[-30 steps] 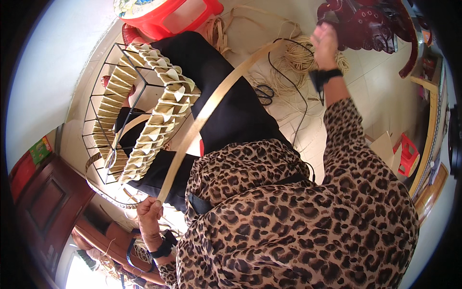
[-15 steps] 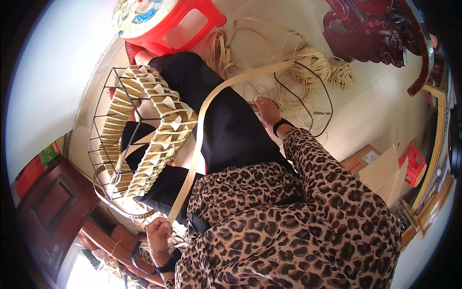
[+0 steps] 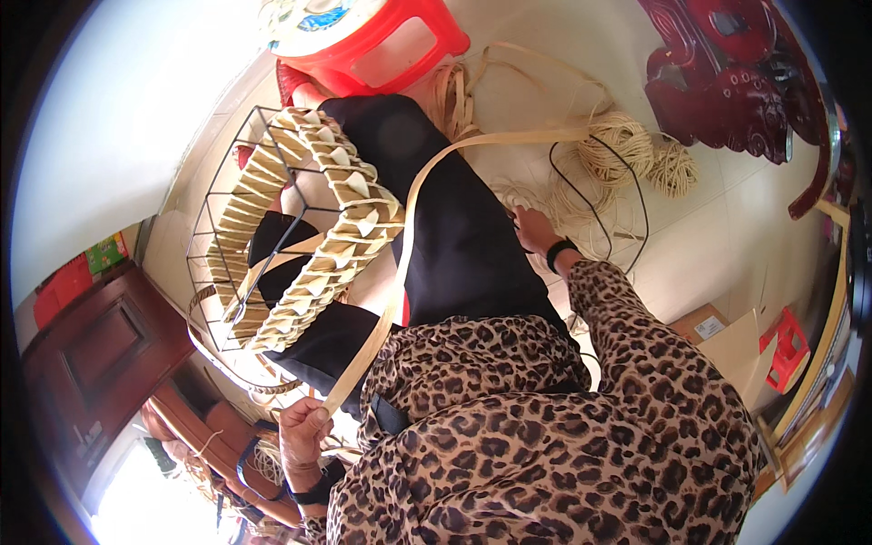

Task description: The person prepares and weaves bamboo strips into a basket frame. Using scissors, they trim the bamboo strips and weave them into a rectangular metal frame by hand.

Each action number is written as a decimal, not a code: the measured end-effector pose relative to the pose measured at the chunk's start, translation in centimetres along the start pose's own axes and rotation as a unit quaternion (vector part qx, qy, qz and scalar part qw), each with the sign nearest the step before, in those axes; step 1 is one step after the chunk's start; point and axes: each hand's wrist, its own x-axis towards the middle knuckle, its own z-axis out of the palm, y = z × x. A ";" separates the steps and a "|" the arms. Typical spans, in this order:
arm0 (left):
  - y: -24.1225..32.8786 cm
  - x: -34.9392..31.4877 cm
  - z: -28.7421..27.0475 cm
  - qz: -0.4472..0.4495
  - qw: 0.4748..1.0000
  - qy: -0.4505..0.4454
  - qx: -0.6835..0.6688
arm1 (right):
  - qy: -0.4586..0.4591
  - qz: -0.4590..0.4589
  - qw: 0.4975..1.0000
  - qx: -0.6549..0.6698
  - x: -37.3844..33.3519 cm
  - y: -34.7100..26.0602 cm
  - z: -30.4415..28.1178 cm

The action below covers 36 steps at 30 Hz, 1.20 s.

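Note:
My left hand is closed on one end of a long, flat, pale tan strip, low in the view. From there the strip runs up over my black trousers and arches right toward the cords on the floor. At the outer side of my right leg, my right hand has its fingers curled, partly hidden, beside loose pale strands. What they hold, if anything, cannot be made out. A black wire-frame basket leans tilted against my legs, its band woven with tan strips.
Balls of beige cord and a dark loop of cord lie on the tiled floor. A red plastic stool stands ahead, carved dark wood furniture at far right. Cardboard and a small red stool are at right.
My right hand has gone from stretched fingers over the strands to a curled shape closer to my leg. The view has shifted slightly; my left hand keeps the strip end.

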 end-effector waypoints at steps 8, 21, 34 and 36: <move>-1.5 1.1 -0.1 0.066 0.997 -0.015 -0.039 | -0.125 0.010 0.988 0.091 -3.7 1.3 -7.1; -2.5 3.2 0.3 0.156 0.985 -0.002 -0.074 | -0.250 0.135 0.956 -0.079 -6.5 1.4 -13.0; -1.4 3.2 0.5 0.137 0.990 -0.027 0.007 | -0.155 -0.017 0.844 0.513 -11.0 -7.3 -21.9; -2.1 2.9 0.1 0.122 0.992 -0.018 0.020 | -0.147 -0.050 0.855 0.495 -10.3 -10.0 -21.8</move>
